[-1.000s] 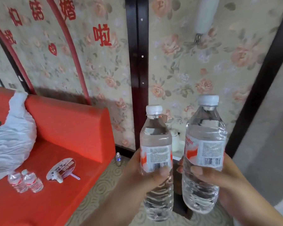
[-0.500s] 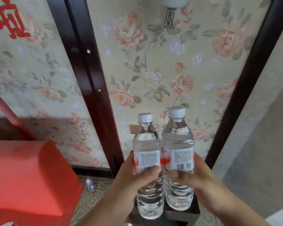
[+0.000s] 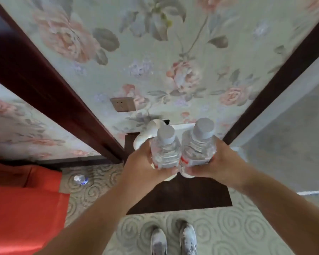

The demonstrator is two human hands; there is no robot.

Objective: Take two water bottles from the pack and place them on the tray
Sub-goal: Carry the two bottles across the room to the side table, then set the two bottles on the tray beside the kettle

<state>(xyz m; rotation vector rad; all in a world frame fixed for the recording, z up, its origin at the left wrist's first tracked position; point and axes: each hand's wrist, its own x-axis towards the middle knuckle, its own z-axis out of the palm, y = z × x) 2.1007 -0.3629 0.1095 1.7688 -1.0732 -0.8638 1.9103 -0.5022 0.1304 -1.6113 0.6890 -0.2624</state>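
I look almost straight down at two clear water bottles with white caps, held upright side by side and touching. My left hand (image 3: 143,163) grips the left water bottle (image 3: 165,152). My right hand (image 3: 216,161) grips the right water bottle (image 3: 199,150). Both hang over the far part of a small dark wooden table (image 3: 182,194). A white tray edge (image 3: 181,126) shows behind the bottles against the wall; most of it is hidden. The pack is out of view.
A white kettle-like object (image 3: 145,133) stands on the table behind my left hand. A red sofa (image 3: 24,208) fills the lower left. A small bottle (image 3: 80,179) lies on the patterned carpet. My shoes (image 3: 173,238) stand just before the table. A wall socket (image 3: 122,104) sits above.
My view has tipped from the wall down onto the table. Both bottles have moved down and forward together, now over the table's far part. The sofa has slid left.
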